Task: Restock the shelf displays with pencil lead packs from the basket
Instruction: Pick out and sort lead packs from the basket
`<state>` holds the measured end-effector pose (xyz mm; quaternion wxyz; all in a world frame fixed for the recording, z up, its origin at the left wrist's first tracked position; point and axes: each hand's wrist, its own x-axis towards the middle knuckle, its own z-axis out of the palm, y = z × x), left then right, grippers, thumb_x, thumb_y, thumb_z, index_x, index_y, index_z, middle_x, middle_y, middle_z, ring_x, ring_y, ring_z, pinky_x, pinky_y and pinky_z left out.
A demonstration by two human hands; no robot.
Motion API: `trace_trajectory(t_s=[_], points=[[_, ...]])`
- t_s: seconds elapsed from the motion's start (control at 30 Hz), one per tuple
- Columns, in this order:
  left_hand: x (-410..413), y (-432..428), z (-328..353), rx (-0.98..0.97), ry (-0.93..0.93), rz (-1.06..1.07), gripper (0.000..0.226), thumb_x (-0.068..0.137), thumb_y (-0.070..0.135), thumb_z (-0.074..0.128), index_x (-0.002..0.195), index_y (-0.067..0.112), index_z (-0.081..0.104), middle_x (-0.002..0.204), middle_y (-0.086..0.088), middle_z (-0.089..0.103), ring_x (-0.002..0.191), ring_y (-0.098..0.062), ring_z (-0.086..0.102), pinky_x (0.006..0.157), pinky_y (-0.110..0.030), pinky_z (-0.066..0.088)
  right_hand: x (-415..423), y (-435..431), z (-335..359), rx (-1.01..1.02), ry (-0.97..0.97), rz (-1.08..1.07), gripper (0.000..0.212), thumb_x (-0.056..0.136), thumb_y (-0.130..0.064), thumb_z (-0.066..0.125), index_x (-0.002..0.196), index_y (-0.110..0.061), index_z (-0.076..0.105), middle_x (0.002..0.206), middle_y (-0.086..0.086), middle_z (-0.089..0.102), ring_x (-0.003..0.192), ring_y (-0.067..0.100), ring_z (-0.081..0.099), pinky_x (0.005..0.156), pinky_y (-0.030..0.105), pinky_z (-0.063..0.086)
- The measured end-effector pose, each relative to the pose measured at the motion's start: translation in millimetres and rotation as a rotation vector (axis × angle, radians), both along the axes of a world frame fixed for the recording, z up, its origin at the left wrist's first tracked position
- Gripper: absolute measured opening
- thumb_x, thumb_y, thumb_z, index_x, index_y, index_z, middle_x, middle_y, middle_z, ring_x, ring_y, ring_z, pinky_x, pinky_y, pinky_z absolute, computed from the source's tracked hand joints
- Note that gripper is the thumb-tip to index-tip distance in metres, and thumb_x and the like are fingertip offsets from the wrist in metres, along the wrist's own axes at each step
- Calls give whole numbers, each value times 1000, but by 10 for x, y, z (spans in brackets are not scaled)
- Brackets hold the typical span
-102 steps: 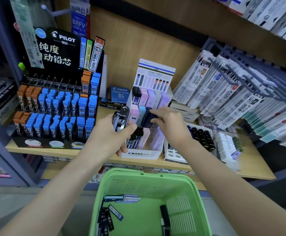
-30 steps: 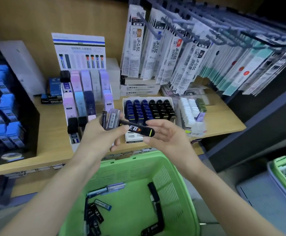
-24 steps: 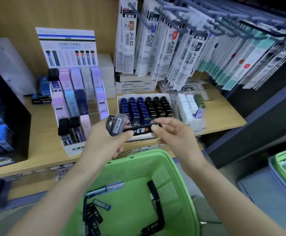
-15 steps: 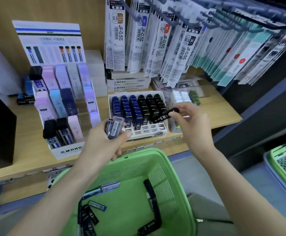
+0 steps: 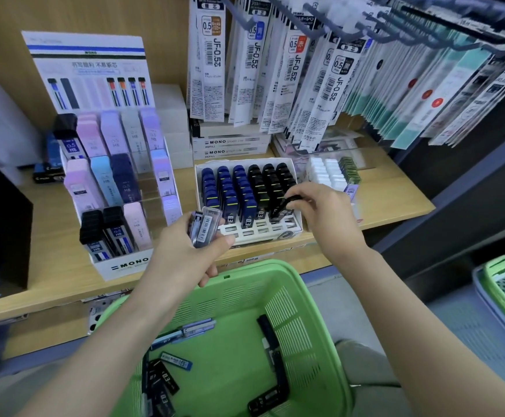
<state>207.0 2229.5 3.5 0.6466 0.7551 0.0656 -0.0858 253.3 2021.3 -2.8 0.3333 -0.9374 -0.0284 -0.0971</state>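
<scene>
Right hand (image 5: 326,212) pinches a slim black pencil lead pack (image 5: 282,207) at the front right of a white cardboard display tray (image 5: 257,233).
The pack enters tilted, so it may jam or topple neighbouring packs. The left hand (image 5: 185,254) has its grip clasped round clear plastic lead packs (image 5: 206,228). The tray sits on a wooden shelf (image 5: 49,260) under hanging refill packets (image 5: 209,64); the green plastic basket (image 5: 245,267) below holds more packs.

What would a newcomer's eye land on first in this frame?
First, the right hand at centre, pinching a black lead pack at the front of the black rows in the white tray on the shelf. Just left of it, the left hand grips a few clear packs above the bright green basket, which fills the lower frame and has loose packs lying in it.
</scene>
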Motion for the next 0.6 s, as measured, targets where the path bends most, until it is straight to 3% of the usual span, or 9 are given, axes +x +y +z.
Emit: trace_trajectory(t_s=[0.17, 0.27, 0.33, 0.5, 0.6], points=[[0, 22, 9, -6, 10, 8, 15, 85, 14, 68, 97, 16, 58, 62, 0, 52, 39, -2, 45, 38, -17, 37, 35, -13, -9, -92, 47, 44, 17, 91, -5, 56, 100, -12, 68, 73, -10, 59, 55, -5, 49, 57, 10, 36], [-6, 24, 15, -14, 17, 3, 15, 85, 14, 68, 97, 17, 58, 63, 0, 52, 39, -2, 45, 38, -17, 36, 34, 10, -55, -134, 6, 89, 18, 92, -6, 55, 103, -9, 68, 92, -1, 61, 76, 9, 55, 69, 18, 39], [-7, 26, 15, -15, 22, 0, 15, 85, 13, 67, 97, 17, 58, 63, 0, 52, 39, -1, 45, 37, -17, 36, 35, 30, -73, -137, -31, 84, 21, 94, -8, 53, 109, -9, 67, 98, -2, 53, 83, 12, 53, 74, 15, 35], [-15, 26, 11, -4, 23, -13, 14, 86, 14, 67, 96, 16, 57, 63, -1, 53, 40, -1, 45, 38, -17, 36, 21, 53, -120, -174, -79, 101, 24, 95, -3, 51, 112, -8, 67, 102, 4, 61, 85, 3, 54, 74, 8, 35], [-19, 18, 11, 0, 29, -22, 14, 86, 15, 67, 96, 15, 57, 62, 0, 52, 38, -1, 44, 38, -17, 37, 15, 61, -106, -118, -30, 38, 14, 96, -8, 51, 106, -9, 61, 94, -4, 60, 73, -7, 49, 65, 11, 36]])
